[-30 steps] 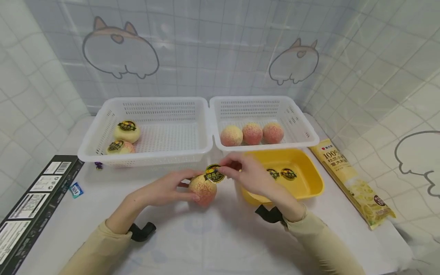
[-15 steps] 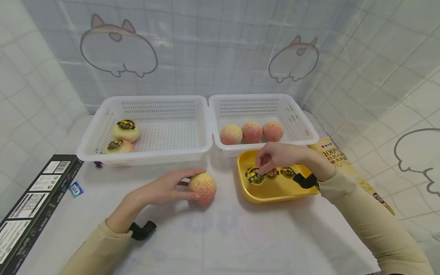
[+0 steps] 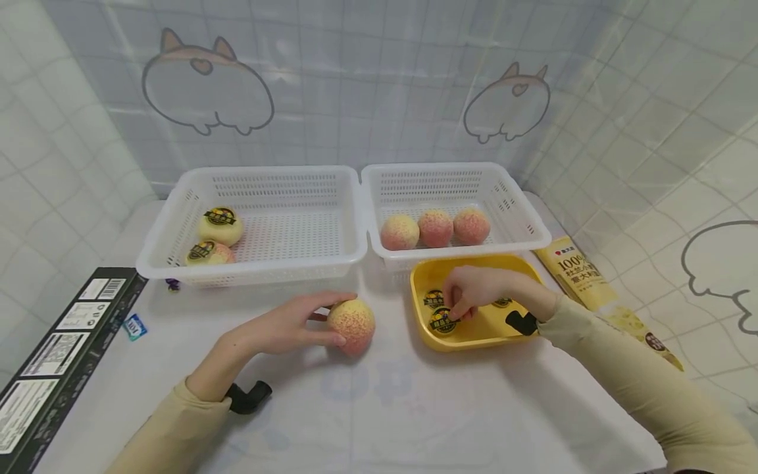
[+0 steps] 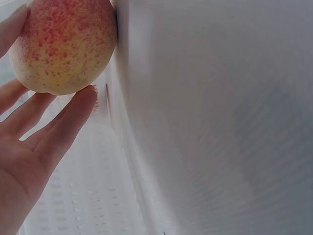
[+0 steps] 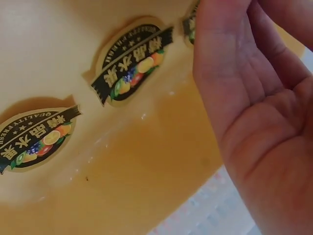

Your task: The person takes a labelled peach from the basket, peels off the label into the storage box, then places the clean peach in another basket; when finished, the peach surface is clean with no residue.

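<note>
My left hand [image 3: 296, 322] holds a pink-and-yellow peach [image 3: 351, 326] on the white table, thumb and fingers spread around its left side. No label shows on the peach's visible face. In the left wrist view, the fingertips [image 4: 87, 98] touch the peach [image 4: 63, 46]. My right hand [image 3: 474, 289] reaches into the yellow tub [image 3: 497, 332]. Its curled thumb and fingers pinch a black-and-gold fruit sticker [image 3: 441, 321] at the edge. Another sticker [image 3: 433, 299] lies just behind it. In the right wrist view the fingertips are out of frame, with stickers [image 5: 129, 63] beside the hand.
A white basket [image 3: 296, 263] at back left holds two stickered peaches [image 3: 220, 227]. Three plain peaches [image 3: 435, 228] sit in the right basket [image 3: 521, 240]. A yellow pasta packet [image 3: 577, 273] lies at right; a black box [image 3: 71, 342] and blue-white sachet [image 3: 135, 327] lie at left.
My right hand has gone from beside the peach, where it held a sticker, right into the yellow tub, then slightly lower there. The left hand still holds the peach in place.
</note>
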`<state>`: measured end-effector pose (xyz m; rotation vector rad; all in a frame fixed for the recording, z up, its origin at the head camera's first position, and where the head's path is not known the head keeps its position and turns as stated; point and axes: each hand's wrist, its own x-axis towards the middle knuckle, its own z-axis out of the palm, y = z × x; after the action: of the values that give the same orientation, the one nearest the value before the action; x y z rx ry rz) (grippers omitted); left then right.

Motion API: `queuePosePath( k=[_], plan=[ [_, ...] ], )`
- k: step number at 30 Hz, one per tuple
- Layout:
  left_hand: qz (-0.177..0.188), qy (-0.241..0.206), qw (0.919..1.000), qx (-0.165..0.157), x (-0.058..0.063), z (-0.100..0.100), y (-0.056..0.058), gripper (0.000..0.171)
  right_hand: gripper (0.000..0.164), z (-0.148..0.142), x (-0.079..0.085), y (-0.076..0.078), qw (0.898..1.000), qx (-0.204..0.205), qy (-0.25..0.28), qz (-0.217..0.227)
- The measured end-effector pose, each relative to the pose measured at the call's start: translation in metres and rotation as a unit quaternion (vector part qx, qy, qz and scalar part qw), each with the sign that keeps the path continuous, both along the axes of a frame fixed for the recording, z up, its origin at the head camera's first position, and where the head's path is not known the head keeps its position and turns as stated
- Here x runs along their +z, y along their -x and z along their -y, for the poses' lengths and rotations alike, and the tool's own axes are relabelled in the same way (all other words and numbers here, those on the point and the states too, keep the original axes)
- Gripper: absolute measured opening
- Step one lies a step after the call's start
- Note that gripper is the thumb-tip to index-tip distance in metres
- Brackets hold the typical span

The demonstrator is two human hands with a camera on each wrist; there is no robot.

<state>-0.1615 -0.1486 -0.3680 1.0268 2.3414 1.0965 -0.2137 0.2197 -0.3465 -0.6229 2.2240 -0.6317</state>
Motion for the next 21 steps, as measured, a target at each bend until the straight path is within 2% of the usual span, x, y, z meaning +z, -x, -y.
queuePosePath(
  k=[8,14,21],
  plan=[
    [0.005,0.001,1.0000,-0.002,0.001,-0.001,-0.001,0.070,0.015,0.009,-0.007,0.000,0.998,-0.020,-0.057,0.028],
    [0.006,-0.001,1.0000,-0.001,0.000,-0.001,-0.001,0.070,0.022,0.014,-0.011,-0.001,0.996,-0.035,-0.074,0.017],
    [-0.004,-0.001,1.0000,-0.004,0.000,0.000,-0.001,0.069,0.034,0.017,-0.011,-0.001,0.992,-0.022,-0.127,-0.007]
  ],
)
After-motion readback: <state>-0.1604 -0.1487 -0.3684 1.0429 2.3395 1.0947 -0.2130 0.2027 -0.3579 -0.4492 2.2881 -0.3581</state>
